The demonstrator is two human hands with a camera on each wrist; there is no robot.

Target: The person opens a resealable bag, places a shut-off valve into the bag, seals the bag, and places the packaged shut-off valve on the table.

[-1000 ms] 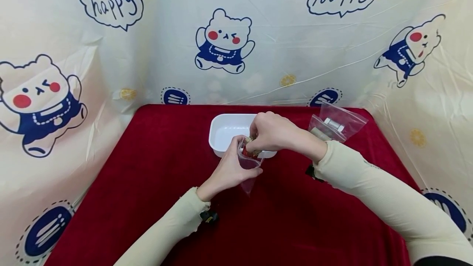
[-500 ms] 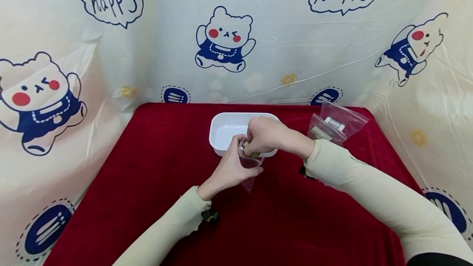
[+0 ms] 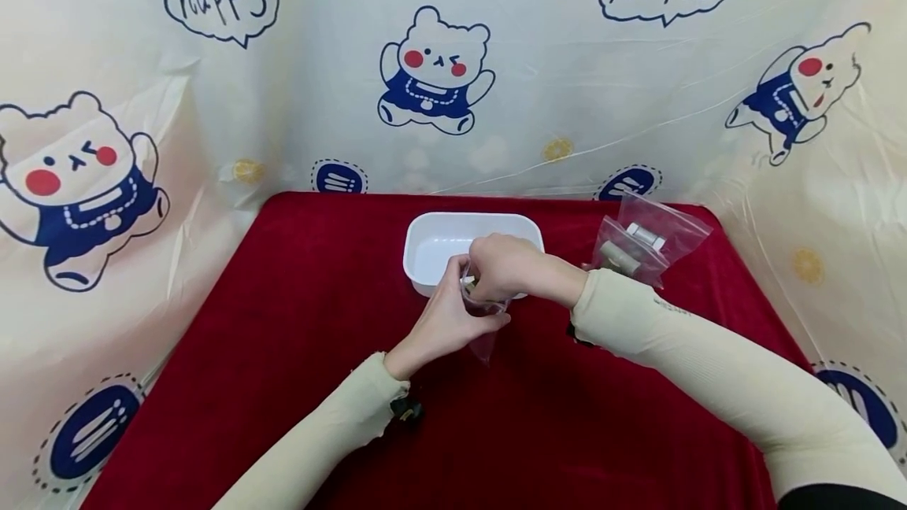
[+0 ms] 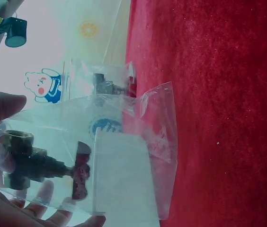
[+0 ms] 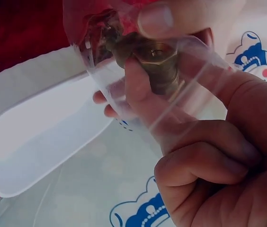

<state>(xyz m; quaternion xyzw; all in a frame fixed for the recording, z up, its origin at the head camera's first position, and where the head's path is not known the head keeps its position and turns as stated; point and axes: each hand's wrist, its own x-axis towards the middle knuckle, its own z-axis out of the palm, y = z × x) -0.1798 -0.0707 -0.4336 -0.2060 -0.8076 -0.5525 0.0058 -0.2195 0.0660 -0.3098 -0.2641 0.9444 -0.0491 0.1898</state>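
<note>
Above the front edge of the white plastic tub [image 3: 409, 258], my left hand [image 3: 445, 319] holds a clear plastic bag [image 3: 485, 346] by its mouth, thumb on the near side. Inside the bag, a brass valve [image 4: 27, 161] with a red handwheel [image 4: 80, 175] shows in the left wrist view. My right hand [image 3: 512, 266] reaches into the bag's mouth from above. In the right wrist view its thumb and index finger pinch the valve's brass end [image 5: 164, 64], while its other fingers are curled back. The head view mostly hides the valve behind my hands.
At the back right of the red tablecloth [image 3: 319, 274] lie two clear bags, one with a silvery bolt-like piece [image 3: 646, 237], the other with a grey-green cylinder [image 3: 620, 256]. A printed curtain [image 3: 524, 38] stands behind the table.
My right hand has moved slightly left and down, deeper over the bag's mouth, and less of the valve shows. My left hand keeps its hold on the bag.
</note>
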